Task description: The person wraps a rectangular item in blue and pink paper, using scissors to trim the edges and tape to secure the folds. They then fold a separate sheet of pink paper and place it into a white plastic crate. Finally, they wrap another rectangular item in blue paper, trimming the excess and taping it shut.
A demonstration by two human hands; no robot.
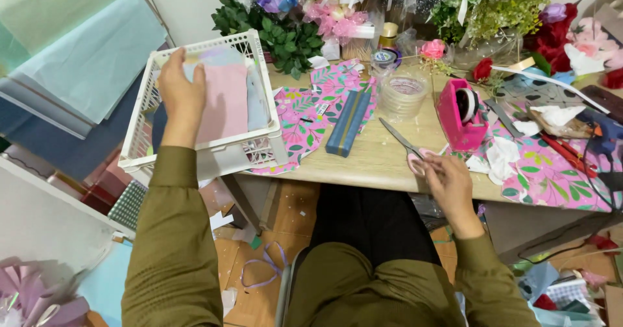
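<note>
L hand point(180, 93) fingers spread, sorting pastel paper sheets point(224, 100) in white plastic lattice basket point(259, 146); R hand point(448, 181) fingers pinching pink-handled scissors point(407, 148) on wooden bench point(383, 164). Picking-sheet step; next needs firm pinch on one sheet.

Wooden desk point(376, 161), tiled orange floor point(295, 216) littered with scraps, white wall point(188, 2), evenly lit

One white basket point(263, 146), holding several pastel paper sheets point(224, 100), exact count not discernible. One pair of scissors point(405, 146), one pink tape dispenser point(457, 116), one blue striped roll point(349, 122), one clear round tub point(403, 93), one glue gun point(600, 138). Two hands: left hand point(180, 90), right hand point(449, 183); flowers point(558, 31) at the desk's back too tangled to count.
</note>
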